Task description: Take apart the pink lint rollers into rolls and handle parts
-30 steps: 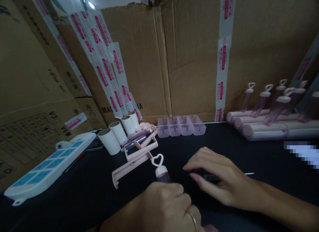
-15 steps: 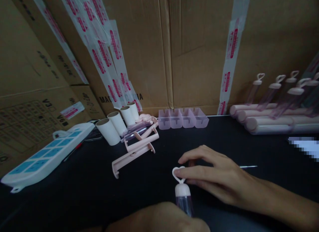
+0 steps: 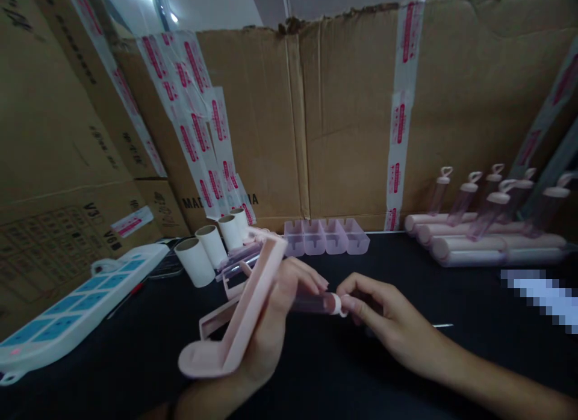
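My left hand [image 3: 273, 327] is closed around a clear purple tube [image 3: 309, 304] lying sideways, and a long pink plastic bracket [image 3: 255, 299] with a rounded end rests against the same hand, its exact hold hidden. At the tube's right end sits a pale pink cap [image 3: 335, 304]. The thumb and fingers of my right hand [image 3: 388, 315] pinch the small loop on that cap. Behind the bracket, another pink bracket [image 3: 212, 321] lies on the black table, partly covered.
Several white cardboard tubes [image 3: 194, 262] stand at the back left, beside a white power strip [image 3: 90, 305]. A translucent purple divided tray [image 3: 316, 238] sits against the cardboard wall [image 3: 352, 119]. Pink cylinders [image 3: 478, 251] and capped tubes [image 3: 487, 215] are at the right.
The capped tube has turned from upright to sideways, and its cap now points right. My left hand has risen into view with a pink bracket at it. The camera has tilted up.
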A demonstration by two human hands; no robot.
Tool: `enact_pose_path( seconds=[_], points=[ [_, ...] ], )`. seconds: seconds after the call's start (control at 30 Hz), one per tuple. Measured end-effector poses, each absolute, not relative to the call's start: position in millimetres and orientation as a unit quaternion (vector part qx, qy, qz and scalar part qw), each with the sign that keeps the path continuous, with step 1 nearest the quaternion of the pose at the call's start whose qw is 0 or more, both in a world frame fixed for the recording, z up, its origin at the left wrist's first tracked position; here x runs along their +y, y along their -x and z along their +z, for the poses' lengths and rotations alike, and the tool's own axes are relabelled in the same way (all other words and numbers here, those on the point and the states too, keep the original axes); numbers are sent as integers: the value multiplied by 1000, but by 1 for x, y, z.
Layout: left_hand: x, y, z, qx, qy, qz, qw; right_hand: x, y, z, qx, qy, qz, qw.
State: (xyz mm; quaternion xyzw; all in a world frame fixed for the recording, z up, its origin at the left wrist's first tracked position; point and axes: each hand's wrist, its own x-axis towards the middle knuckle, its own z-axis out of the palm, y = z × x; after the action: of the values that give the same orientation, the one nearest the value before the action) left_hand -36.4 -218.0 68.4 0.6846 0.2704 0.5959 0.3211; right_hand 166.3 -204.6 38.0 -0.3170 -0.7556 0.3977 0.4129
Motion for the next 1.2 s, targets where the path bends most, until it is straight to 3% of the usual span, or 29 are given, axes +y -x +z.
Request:
enact_pose_path(
  seconds=[0.23,0.43,0.67,0.97,1.2],
  points=[
    [-201,32,63,271,-549,579,539,-195,-167,36,-620,310,555,460],
    [-196,27,59,302,-518,574,558,-189,-170,35,-540,300,606,501],
    [-195,24,60,358,-503,579,533,-189,-171,32,-624,323,561,439],
    [-197,25,61,375,-484,575,543,-200,-169,34,-710,341,412,458],
    [-197,24,61,378,-488,571,541,-200,-173,34,-746,341,375,433]
  ],
)
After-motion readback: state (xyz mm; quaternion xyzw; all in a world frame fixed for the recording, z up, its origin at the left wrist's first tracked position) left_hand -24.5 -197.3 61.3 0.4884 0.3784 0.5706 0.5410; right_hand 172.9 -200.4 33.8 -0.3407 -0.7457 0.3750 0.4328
